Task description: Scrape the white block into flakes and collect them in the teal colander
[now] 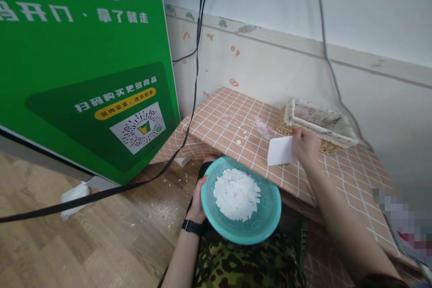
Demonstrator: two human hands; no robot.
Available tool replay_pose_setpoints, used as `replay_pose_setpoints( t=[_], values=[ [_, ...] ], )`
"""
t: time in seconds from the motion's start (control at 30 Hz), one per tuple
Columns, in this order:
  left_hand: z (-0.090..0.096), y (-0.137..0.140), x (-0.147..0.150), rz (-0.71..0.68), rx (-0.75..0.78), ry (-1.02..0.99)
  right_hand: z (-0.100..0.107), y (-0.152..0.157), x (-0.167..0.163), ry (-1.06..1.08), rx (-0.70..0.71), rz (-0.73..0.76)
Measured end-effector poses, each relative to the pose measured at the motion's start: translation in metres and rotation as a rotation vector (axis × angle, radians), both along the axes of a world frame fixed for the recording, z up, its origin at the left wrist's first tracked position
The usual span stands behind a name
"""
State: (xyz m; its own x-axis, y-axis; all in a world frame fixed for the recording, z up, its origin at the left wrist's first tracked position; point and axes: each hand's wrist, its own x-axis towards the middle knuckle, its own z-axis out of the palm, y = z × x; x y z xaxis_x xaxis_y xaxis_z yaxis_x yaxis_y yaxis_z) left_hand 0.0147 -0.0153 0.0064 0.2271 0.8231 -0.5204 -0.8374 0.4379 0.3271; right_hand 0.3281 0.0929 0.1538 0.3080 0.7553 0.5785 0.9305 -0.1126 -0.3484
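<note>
The left hand [197,200] is gripping the rim of a teal mesh basket [266,220], with the fingers closed on its left edge, and is holding it just below the front edge of the surface [337,175], above the person's lap in camouflage trousers [243,265]. A heap of white paper scraps [236,193] is lying inside the basket. The right hand [305,146] is resting on the surface and is pinching a white card [281,150] by its right side, so the card is standing on the checkered orange cloth near the edge. Just behind this hand a woven tray with a pale lining [317,121] is sitting against the wall. A few small white scraps [239,139] are lying on the cloth to the left of the card. A green cabinet with a QR code [84,67] is standing at the left, and black cables [194,94] are hanging before it. More scraps are lying on the wooden floor [101,234].
</note>
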Motion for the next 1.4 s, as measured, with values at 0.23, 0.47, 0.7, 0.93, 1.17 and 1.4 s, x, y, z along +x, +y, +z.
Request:
replay_pose_setpoints(
  t=[0.23, 0.47, 0.7, 0.93, 1.17, 1.4],
  values=[
    [-0.003, 0.000, 0.001, 0.012, 0.030, 0.012, -0.015, -0.029, -0.010, 0.016, 0.137, -0.088],
    [0.000, -0.001, 0.000, -0.025, 0.028, -0.005, -0.016, -0.055, -0.032, 0.210, 0.038, 0.229],
    [0.006, 0.001, -0.001, -0.014, 0.057, 0.039, -0.008, 0.007, -0.066, 0.155, 0.077, 0.355],
    [0.021, 0.001, -0.003, -0.034, 0.074, 0.048, -0.008, 0.026, -0.068, 0.065, 0.010, 0.471],
    [0.028, 0.001, -0.003, -0.013, 0.056, 0.054, -0.003, 0.006, -0.046, 0.074, -0.035, 0.510],
    [0.030, 0.000, -0.004, -0.004, 0.037, 0.070, -0.008, -0.016, -0.041, 0.116, 0.026, 0.418]
  ],
)
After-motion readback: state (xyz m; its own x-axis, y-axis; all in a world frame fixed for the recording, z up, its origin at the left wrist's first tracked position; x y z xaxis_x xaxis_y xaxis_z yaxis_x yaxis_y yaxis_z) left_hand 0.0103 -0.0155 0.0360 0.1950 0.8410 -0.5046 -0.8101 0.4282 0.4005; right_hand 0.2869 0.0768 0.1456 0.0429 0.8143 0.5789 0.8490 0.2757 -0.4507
